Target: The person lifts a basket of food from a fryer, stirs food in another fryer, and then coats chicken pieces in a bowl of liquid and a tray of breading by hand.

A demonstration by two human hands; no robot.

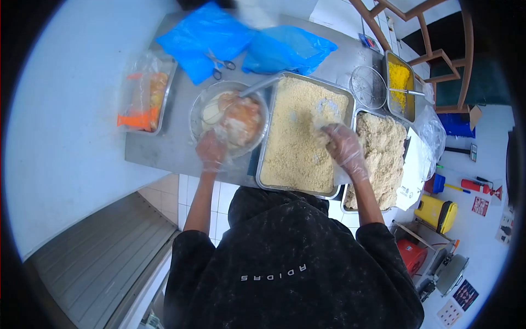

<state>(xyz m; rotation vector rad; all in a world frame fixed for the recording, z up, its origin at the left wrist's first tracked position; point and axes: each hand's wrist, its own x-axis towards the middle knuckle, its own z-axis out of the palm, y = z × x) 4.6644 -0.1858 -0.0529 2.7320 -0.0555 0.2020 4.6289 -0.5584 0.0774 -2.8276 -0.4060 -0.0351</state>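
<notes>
My left hand (212,149), in a clear plastic glove, is at the near rim of a metal bowl (193,123). Its fingers are blurred and partly hidden. Inside the bowl are pale raw meat pieces (244,120) in liquid and a long-handled utensil (260,86). My right hand (345,147), also gloved, is over the right side of a metal tray (262,164) spread with pale crumbs (298,140). Its fingers are closed around a crumb-coated piece (323,131), whose exact kind I cannot make out.
Right of the crumb tray stands a tray of coated pieces (381,153). Behind it are a wire strainer (368,86) and a tray of yellow crumbs (398,77). Blue plastic bags (287,49) and scissors (220,64) lie at the back. A bagged orange package (143,101) sits left.
</notes>
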